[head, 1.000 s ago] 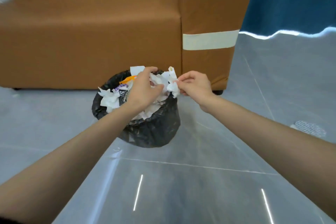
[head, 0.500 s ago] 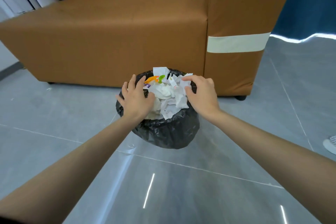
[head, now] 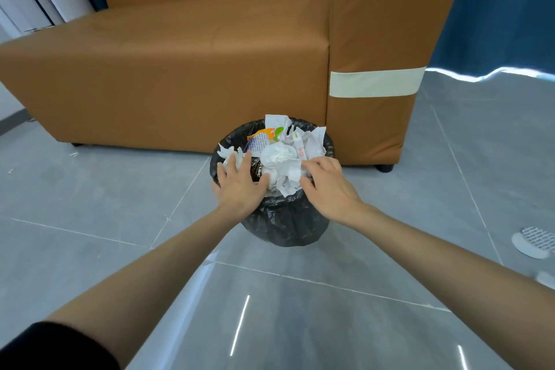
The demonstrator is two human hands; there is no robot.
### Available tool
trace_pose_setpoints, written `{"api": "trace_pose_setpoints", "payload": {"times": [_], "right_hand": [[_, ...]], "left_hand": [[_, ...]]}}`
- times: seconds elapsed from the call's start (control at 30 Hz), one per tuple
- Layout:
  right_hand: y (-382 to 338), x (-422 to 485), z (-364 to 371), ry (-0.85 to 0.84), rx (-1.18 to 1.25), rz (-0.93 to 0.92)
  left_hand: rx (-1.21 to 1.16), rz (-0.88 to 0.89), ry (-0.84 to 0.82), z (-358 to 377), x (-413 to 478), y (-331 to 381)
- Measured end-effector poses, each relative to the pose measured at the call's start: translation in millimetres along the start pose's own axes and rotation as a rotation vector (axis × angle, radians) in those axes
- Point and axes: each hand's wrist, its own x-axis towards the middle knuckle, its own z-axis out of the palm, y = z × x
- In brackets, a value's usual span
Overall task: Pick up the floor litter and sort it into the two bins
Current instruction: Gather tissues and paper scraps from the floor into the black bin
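Note:
A small bin lined with a black bag (head: 285,225) stands on the grey floor in front of the sofa. It is heaped with crumpled white paper (head: 280,159) and an orange and green wrapper (head: 265,133). My left hand (head: 240,186) lies flat with spread fingers on the near left of the heap. My right hand (head: 326,186) rests on the near right of the heap, fingers slightly bent on the paper. Neither hand grips anything that I can see.
A brown sofa (head: 180,69) with a cream tape band (head: 377,82) stands right behind the bin. A white slipper (head: 534,243) lies on the floor at the right edge. Small white scraps (head: 73,154) lie near the sofa's left foot.
A second ago my hands were pinching white paper above the bin. Now they lie spread on the heap, and the view has pulled back slightly.

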Motion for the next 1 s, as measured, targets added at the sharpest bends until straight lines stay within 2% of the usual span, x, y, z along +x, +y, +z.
{"api": "trace_pose_setpoints", "payload": {"times": [0.2, 0.5, 0.73, 0.9, 1.0], "right_hand": [[35.9, -11.3, -21.1, 0.129, -0.001, 0.161], [127.9, -70.9, -85.8, 0.415, -0.007, 0.424], [179.5, -117.5, -133.6, 0.522, -0.002, 0.563], [196.4, -148.5, -153.5, 0.621, -0.038, 0.589], [202.5, -169.0, -162.5, 0.654, -0.099, 0.59]], "left_hand": [[-0.023, 0.137, -0.042, 26.2, -5.5, 46.9], [-0.037, 0.529, -0.129, 93.8, -35.4, 168.7], [-0.224, 0.668, -0.234, 135.0, -65.1, 240.2], [-0.195, 0.662, -0.227, 138.1, -104.2, 266.4], [-0.149, 0.748, -0.087, 135.9, -126.9, 271.4]]}}
